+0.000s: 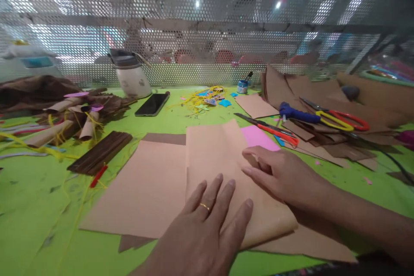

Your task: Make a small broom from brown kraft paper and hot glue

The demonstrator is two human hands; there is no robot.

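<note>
A sheet of brown paper [215, 151] lies folded over, its right side bulging into a loose curve near the bottom. My left hand [210, 224], with a ring on one finger, rests flat on it, fingers spread. At the fold's right edge, my right hand [274, 170] curls its fingers and thumb around the paper; the inner fingers are partly hidden. Under the fold, more brown paper [145, 189] spreads to the left, over a darker brown sheet [164, 138]. A pink paper [258, 138] sticks out beyond the right hand.
Red-handled scissors [278, 133], a blue glue gun [299, 113] and orange-yellow scissors [346, 120] lie right, among brown paper scraps [343, 144]. A phone [152, 105], white jug [131, 77] and blue jar [242, 86] stand behind. Dark brown strips [100, 152] and paper rolls [53, 133] lie left.
</note>
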